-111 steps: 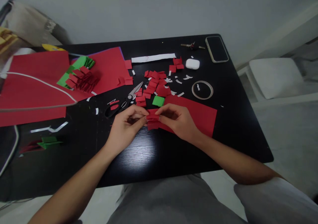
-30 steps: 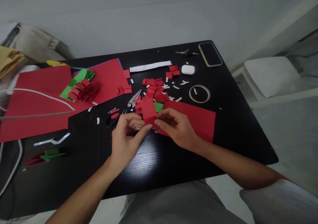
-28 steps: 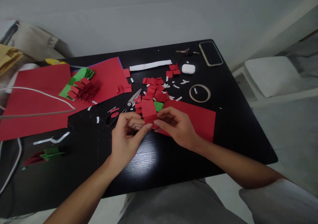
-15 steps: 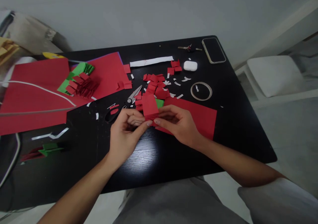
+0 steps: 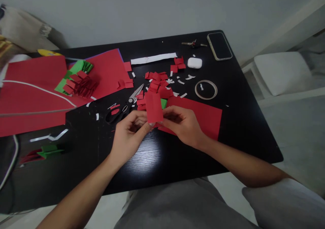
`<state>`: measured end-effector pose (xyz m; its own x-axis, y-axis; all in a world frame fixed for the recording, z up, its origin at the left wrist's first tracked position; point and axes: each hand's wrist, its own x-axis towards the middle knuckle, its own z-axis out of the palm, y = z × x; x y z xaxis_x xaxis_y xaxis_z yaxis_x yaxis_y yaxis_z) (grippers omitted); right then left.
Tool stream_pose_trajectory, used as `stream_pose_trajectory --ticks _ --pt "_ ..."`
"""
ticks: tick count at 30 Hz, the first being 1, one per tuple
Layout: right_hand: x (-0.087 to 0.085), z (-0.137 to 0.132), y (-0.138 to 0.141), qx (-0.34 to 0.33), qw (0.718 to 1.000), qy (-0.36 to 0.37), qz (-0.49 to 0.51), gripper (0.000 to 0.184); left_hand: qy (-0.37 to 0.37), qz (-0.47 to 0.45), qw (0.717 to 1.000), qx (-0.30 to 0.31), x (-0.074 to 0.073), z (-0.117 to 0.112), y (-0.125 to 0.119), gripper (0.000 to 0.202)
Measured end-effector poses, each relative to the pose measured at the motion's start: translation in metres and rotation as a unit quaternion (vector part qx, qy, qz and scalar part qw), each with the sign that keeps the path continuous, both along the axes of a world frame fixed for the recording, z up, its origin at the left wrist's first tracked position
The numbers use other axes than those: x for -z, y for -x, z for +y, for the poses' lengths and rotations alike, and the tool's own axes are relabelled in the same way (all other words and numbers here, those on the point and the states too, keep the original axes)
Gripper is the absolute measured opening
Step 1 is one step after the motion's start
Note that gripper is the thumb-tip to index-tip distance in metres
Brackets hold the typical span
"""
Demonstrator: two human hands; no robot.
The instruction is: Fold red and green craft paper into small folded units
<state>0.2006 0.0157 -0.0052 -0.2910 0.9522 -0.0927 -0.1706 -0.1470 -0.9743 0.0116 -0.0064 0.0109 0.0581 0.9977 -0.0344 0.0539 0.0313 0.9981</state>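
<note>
One black table (image 5: 177, 168) is stretching across the view, and clock hours are running from the red paper piece (image 5: 154, 107) above its middle, twelve being away from the person. Large red sheets (image 5: 33, 86) are lying at nine to ten o'clock; a smaller red sheet (image 5: 205, 117) is lying toward three, partly under the right hand (image 5: 184, 124). That hand is sitting at four o'clock and the left hand (image 5: 129, 131) at eight, both pinching the near end of the red paper piece, their thumbs almost meeting, some fingers hidden. Scissors (image 5: 128, 103) are resting at nine, blades pointing toward one. A phone (image 5: 219, 46) is lying between one and two, and a tape ring (image 5: 215, 91) between two and three. The held piece is showing its broad face upward, its long axis running from about half past eleven to half past five, its far end covering part of the red folded scraps (image 5: 154, 86) at twelve. A green piece (image 5: 164, 103) is peeking out just beside it at two, while white snippets (image 5: 181, 82) are scattering toward half past one
</note>
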Motion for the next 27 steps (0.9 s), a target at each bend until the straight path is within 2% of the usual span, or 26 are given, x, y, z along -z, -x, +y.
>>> stream_pose_trajectory --ticks 5,12,17,23,27 --pt "-0.0017 0.0003 0.0016 -0.005 1.000 0.030 0.002 0.029 0.012 0.065 0.998 -0.009 -0.0047 0.0000 0.0014 0.003" --pt "-0.0035 0.0019 0.0009 -0.002 0.999 -0.003 -0.045 0.027 0.005 0.107 0.994 -0.017 -0.0038 -0.0015 0.0005 0.002" --pt "-0.0039 -0.0001 0.0010 0.005 0.998 -0.006 -0.055 0.026 -0.009 0.118 0.993 -0.019 -0.0041 -0.0029 0.0004 0.002" --pt "-0.0046 -0.0008 0.0020 -0.026 0.999 0.046 -0.003 0.030 -0.011 0.113 0.993 -0.019 -0.0032 -0.0040 0.0021 0.004" --pt "-0.0042 -0.0007 0.0020 -0.019 0.998 0.060 0.003 0.034 -0.008 0.099 0.995 -0.012 -0.0010 -0.0036 0.0023 0.008"
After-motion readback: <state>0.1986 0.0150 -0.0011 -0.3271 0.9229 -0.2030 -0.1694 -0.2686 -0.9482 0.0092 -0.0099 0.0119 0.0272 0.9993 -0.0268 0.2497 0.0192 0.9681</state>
